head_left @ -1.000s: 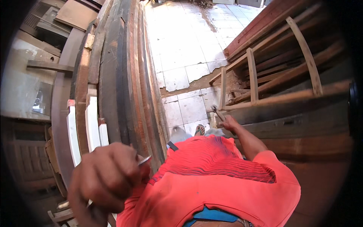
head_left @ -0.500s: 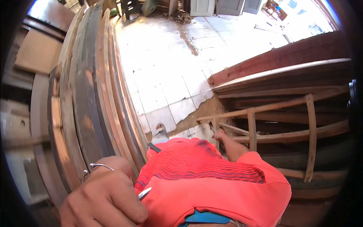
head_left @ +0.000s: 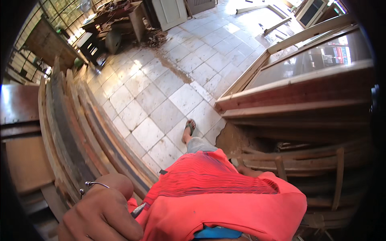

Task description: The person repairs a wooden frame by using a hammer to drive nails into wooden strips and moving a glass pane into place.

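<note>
My left hand [head_left: 96, 213] is raised close at the lower left, a thin metal bangle with ball ends at its wrist. Its fingers are curled closed, and a pointed silver metal tip [head_left: 138, 210] sticks out beside them; the rest of that tool is hidden. My right hand [head_left: 240, 165] hangs past the red sleeve, mostly covered by my shirt and in shadow. It is nearest to a slatted wooden frame [head_left: 339, 176] on the right. Whether it touches the frame or holds anything, I cannot tell.
Long wooden boards [head_left: 76, 132] stand stacked along my left. To the right, wooden frames and a glazed panel [head_left: 313, 60] lean in a stack. My sandalled foot [head_left: 190, 126] is on the tiled floor [head_left: 161, 100]. Debris [head_left: 155, 39] and a cluttered workbench [head_left: 116, 18] are farther off.
The view has shifted, showing more floor, the workbench and the glazed panel. My foot has come forward on the tiles. My right hand sits lower and is more hidden; my left stays closed.
</note>
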### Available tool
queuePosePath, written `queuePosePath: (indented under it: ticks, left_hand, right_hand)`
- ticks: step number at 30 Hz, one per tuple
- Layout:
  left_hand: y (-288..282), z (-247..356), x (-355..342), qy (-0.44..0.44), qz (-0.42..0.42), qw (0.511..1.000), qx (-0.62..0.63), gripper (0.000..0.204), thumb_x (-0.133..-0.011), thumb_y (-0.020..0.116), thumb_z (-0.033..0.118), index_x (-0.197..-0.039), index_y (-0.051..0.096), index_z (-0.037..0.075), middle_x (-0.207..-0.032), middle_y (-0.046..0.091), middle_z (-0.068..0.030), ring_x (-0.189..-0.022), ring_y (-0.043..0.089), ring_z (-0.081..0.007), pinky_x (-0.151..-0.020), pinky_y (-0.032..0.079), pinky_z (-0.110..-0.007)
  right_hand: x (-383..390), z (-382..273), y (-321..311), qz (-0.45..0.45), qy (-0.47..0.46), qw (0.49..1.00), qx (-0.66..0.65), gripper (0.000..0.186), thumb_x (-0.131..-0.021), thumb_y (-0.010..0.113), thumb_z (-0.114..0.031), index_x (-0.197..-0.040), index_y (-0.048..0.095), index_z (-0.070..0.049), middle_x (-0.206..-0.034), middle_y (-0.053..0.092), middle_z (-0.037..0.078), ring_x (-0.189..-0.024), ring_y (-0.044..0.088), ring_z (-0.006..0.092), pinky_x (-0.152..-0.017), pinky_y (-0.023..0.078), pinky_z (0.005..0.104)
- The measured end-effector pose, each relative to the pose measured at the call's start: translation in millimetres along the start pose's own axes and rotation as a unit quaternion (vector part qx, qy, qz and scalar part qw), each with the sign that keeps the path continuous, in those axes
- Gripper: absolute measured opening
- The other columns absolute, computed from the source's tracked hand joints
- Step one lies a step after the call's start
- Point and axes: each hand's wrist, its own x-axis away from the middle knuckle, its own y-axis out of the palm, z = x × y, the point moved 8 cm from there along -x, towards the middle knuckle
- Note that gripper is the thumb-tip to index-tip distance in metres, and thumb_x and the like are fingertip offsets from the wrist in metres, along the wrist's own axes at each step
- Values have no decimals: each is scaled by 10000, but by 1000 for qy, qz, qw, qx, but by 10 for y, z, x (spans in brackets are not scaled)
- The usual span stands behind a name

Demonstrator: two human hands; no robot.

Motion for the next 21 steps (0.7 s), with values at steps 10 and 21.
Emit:
queuePosePath:
  ticks: [10,21]
  left_hand:
    - [-3047,-1963,-655,-138,55,988,-51,153,-918,555,175,-829,573,51,-579,500,-50,-421,406,-127,-395,337,-268]
    - [-6830,-4247,4123,-597,665,377,-243,329,-883,594,264,-594,453,193,-519,389,32,-402,366,-135,-382,270,-312]
  right_hand:
    - [-328,-3450,-3536,151,-210,955,144,535,-774,638,-430,-1053,668,25,-1042,666,234,-983,656,329,-817,527,402]
    - [-307,-5584,-6226,193,-230,953,-29,508,-780,701,-461,-1086,671,-56,-1025,672,205,-967,647,343,-832,510,427]
